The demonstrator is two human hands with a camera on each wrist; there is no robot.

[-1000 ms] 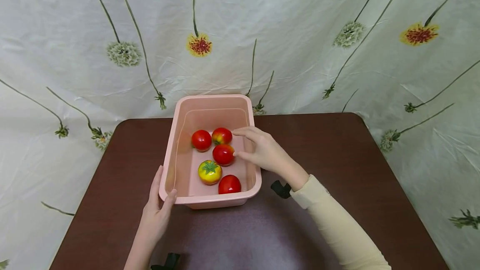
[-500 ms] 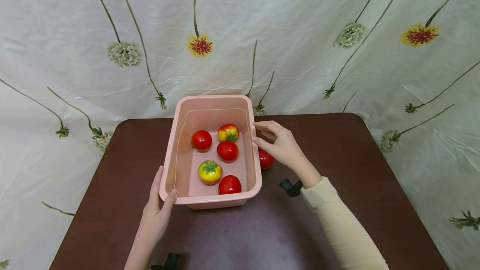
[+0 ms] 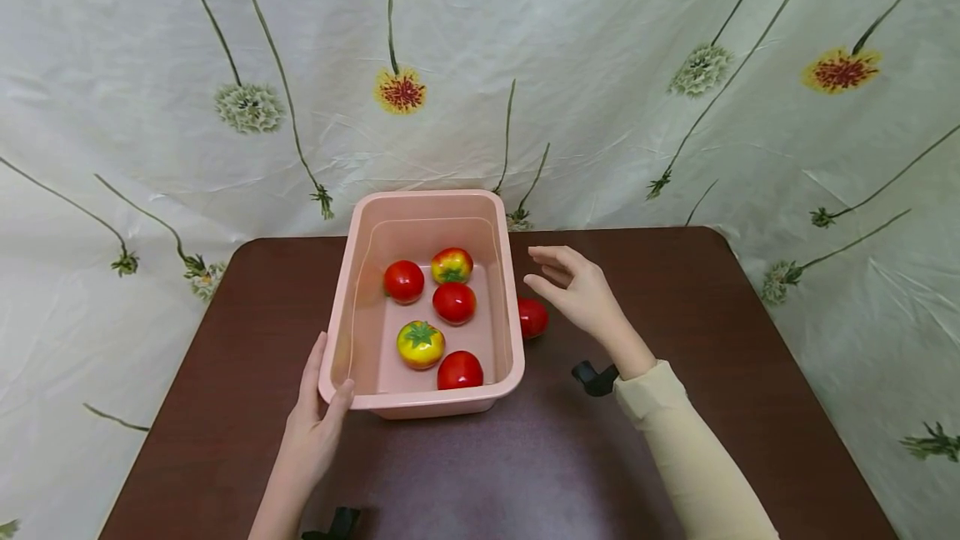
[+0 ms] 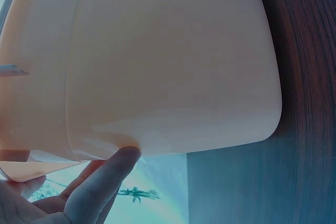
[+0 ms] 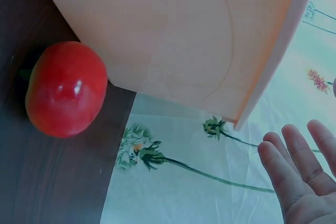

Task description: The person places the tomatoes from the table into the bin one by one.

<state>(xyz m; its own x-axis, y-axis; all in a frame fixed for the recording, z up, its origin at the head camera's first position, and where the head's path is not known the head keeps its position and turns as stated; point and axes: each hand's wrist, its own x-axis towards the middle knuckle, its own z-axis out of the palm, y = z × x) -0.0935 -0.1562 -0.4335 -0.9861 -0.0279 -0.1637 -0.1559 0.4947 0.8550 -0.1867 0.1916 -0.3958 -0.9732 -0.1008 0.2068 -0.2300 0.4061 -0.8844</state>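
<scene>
A pink plastic tub (image 3: 360,394) stands on the brown table (image 3: 675,315) and holds several tomatoes, red (image 3: 403,281) and yellow-red (image 3: 419,343). One red tomato (image 3: 532,317) lies on the table against the tub's right wall; the right wrist view shows this tomato (image 5: 65,88) beside the tub wall (image 5: 168,35). My right hand (image 3: 573,286) hovers just right of that tomato, fingers relaxed, holding nothing. My left hand (image 3: 318,411) rests on the tub's near left corner, thumb on the rim; the left wrist view shows its thumb (image 4: 107,179) under the tub (image 4: 168,61).
A floral cloth (image 3: 600,90) hangs behind the table and drapes past its sides. Black wrist straps (image 3: 595,377) show at the right wrist and near the bottom edge (image 3: 333,522). Bare tabletop lies in front of and to the right of the tub.
My right hand has come out of the tub and moved right over the table. A red tomato now lies outside the tub's right wall. The left hand stayed put.
</scene>
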